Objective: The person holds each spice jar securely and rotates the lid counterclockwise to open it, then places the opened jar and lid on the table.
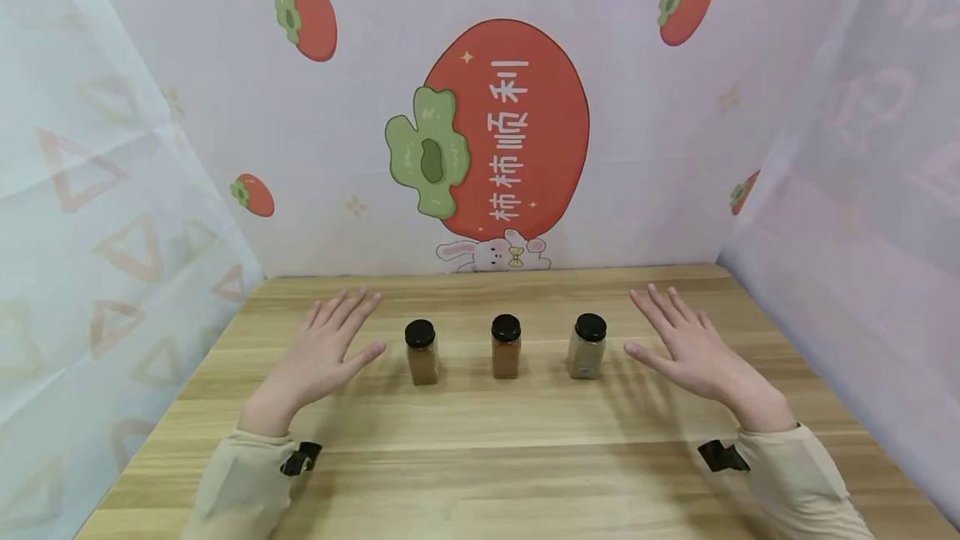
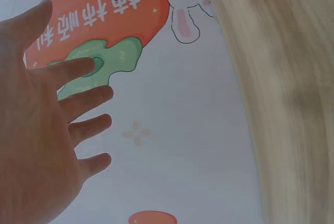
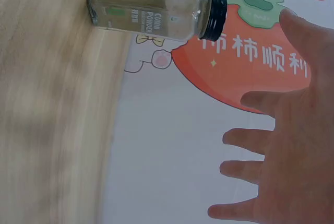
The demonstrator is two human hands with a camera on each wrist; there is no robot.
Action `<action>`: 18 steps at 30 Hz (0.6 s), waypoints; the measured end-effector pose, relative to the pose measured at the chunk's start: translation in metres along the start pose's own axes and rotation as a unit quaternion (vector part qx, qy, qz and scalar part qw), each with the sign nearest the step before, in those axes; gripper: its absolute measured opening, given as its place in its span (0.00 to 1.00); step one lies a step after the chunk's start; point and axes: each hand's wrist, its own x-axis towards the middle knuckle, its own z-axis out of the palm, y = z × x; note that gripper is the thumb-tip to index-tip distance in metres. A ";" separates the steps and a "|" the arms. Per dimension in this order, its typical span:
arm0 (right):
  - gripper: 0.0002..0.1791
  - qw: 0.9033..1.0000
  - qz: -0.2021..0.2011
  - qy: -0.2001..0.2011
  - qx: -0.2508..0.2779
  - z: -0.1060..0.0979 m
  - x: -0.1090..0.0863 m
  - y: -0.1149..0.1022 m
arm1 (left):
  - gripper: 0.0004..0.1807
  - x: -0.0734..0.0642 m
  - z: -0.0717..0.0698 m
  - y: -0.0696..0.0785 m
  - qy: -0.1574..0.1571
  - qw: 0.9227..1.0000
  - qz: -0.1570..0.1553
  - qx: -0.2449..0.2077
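Observation:
Three spice jars with black lids stand upright in a row on the wooden table. The left jar (image 1: 423,361) holds brown powder, the middle jar (image 1: 506,357) orange-brown powder, and the right jar (image 1: 586,357) paler, greenish-tan powder. My left hand (image 1: 326,348) is spread to the left of the row, apart from the left jar. To the right of the row, my right hand (image 1: 686,348) is spread too, nearest the right jar and not touching it. In the right wrist view that cumin powder jar (image 3: 148,4) shows its label. Both hands hold nothing.
The wooden table (image 1: 495,473) meets a white cloth backdrop (image 1: 360,123) printed with persimmons and a rabbit. Cloth side walls (image 1: 112,215) rise at left and right. A black strap piece (image 1: 302,458) sits at each sleeve cuff.

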 end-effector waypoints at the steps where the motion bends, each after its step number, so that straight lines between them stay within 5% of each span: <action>1: 0.42 1.000 -0.003 0.001 0.000 0.001 0.001 0.000 | 0.39 0.000 0.001 -0.001 0.004 1.000 0.003 -0.001; 18: 0.38 0.999 -0.035 0.015 -0.028 0.007 -0.001 -0.009 | 0.38 -0.002 0.017 -0.011 0.065 0.996 0.049 -0.041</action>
